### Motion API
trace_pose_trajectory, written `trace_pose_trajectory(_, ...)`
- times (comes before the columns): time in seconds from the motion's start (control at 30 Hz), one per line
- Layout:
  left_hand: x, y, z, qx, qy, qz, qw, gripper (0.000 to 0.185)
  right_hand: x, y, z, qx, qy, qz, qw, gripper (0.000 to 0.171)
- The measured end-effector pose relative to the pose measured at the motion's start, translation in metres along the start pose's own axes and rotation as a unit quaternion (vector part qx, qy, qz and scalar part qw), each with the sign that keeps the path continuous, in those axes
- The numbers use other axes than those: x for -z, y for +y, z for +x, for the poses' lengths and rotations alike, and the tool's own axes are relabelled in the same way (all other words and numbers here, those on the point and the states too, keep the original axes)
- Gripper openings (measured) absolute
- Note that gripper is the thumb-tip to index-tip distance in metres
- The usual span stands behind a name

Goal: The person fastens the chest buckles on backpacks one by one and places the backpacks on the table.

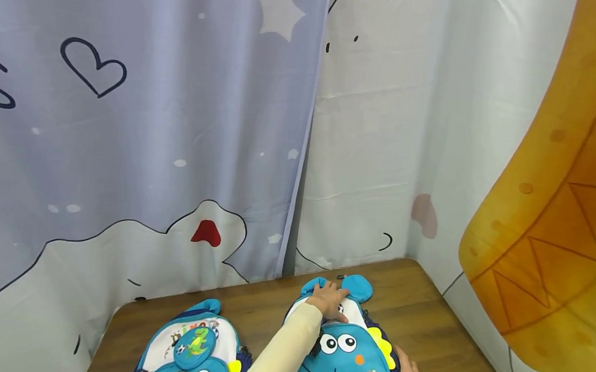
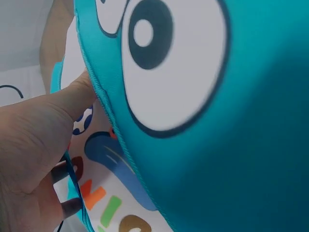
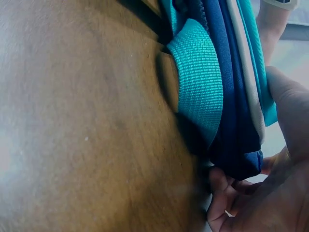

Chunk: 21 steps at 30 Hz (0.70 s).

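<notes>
A blue and white children's backpack [image 1: 351, 349] with a cartoon dinosaur face lies front up on the wooden table. My left hand [image 1: 328, 301] grips its top part. In the left wrist view, the thumb of the left hand [image 2: 36, 145] lies on the white printed panel by the blue front pocket [image 2: 203, 159], while fingers go behind the dark-piped edge. My right hand [image 1: 404, 370] holds the lower right side, thumb on the front. In the right wrist view, the fingers of the right hand [image 3: 270, 193] curl under the navy side [image 3: 236, 166], beside a turquoise webbing strap [image 3: 200, 79].
A second, similar dinosaur backpack [image 1: 189, 346] with a round blue patch lies to the left on the table. The wooden tabletop [image 1: 431, 316] ends against printed curtains [image 1: 368, 155] at the back and right. A round blue flap [image 1: 357, 288] sticks out at the held backpack's top.
</notes>
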State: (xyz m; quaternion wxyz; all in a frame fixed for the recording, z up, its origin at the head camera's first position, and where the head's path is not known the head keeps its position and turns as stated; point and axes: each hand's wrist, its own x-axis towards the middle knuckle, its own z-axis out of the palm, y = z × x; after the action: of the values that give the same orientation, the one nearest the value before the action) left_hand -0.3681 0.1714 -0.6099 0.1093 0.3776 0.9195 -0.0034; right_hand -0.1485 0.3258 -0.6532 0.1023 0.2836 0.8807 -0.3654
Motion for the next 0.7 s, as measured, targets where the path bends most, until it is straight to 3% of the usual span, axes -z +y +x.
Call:
trace_pose_trajectory(0.23, 0.002, 0.006, 0.005, 0.023, -0.002, -0.032, 0.9992, 0.076, -0.003, 0.004, 0.004, -0.032, -0.013, 0.032, 0.999, 0.140)
trace_pose_trajectory(0.43, 0.004, 0.009, 0.005, 0.029, 0.004, -0.061, 0.9977, 0.070, -0.005, 0.002, 0.003, -0.030, -0.025, 0.077, 0.996, 0.137)
trace_pose_trajectory(0.7, 0.002, 0.006, 0.008, 0.018, 0.019, -0.080, 0.9964, 0.067, -0.007, -0.008, 0.000, -0.029, 0.005, 0.092, 0.995, 0.134)
